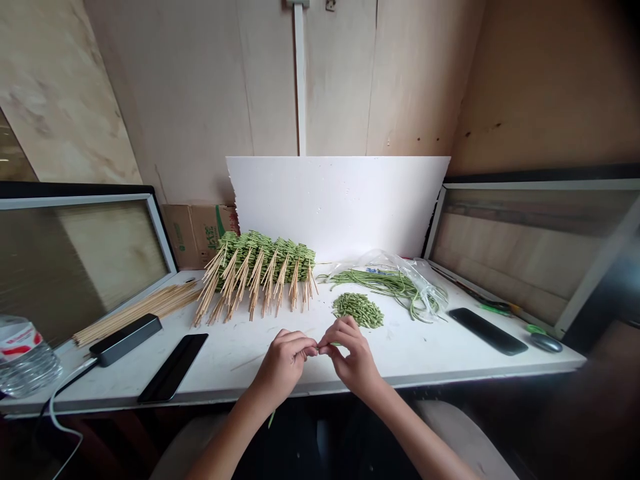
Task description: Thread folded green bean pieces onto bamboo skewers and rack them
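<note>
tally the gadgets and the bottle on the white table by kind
phones: 2
power bank: 1
mouse: 1
water bottle: 1
total: 5

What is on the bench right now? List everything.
table: one, white, under everything
loaded skewers: one stack, green-tan, back centre-left
bare skewers: one pile, tan, left
cut beans: one heap, green, centre
long beans: one bunch, green, right of centre
left phone: one, black, front left
right phone: one, black, right
power bank: one, dark, left
bottle: one, clear, far left
foam board: one, white, back
left hand: one, bare, pinching bean piece
right hand: one, bare, pinching same piece
</note>
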Demonstrator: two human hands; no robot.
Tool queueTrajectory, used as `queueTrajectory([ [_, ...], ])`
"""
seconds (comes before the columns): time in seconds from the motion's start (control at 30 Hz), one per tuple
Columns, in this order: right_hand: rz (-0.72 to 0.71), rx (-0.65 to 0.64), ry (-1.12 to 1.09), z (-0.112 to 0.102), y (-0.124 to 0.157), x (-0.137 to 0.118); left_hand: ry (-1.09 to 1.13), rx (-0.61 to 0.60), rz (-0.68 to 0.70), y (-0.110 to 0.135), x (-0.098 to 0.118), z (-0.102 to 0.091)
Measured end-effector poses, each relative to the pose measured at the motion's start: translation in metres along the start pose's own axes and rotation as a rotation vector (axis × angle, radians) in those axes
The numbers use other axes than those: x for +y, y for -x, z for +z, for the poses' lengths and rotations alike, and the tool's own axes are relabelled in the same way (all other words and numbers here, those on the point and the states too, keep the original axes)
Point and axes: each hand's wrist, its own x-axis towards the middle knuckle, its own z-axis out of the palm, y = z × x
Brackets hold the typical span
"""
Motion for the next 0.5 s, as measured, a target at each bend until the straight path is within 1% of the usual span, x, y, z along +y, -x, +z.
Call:
queueTrajectory([
  [0.1, 0.056, 0.073, -0.104, 0.005, 0.003, -0.009, 0.069, -0.006, 0.015, 0.0, 0.01, -0.004],
  [0.2, 0.118, 0.137, -0.242, 0.008, 0.003, -0.016, 0.225, 0.001, -0.031, -0.002, 0.023, -0.008],
  [0.37, 0.179, 0.138, -0.44, 0.008, 0.0, -0.02, 0.468, 0.026, -0.194, -0.002, 0.04, -0.006],
  [0.43, 0.234, 0.12, -0.504, 0.008, 0.0, -0.019, 0.572, -0.001, -0.24, -0.002, 0.041, -0.004],
  [0.5, 0.322, 0.131, -0.586, 0.006, -0.001, -0.016, 0.665, -0.011, -0.271, -0.002, 0.038, -0.003],
])
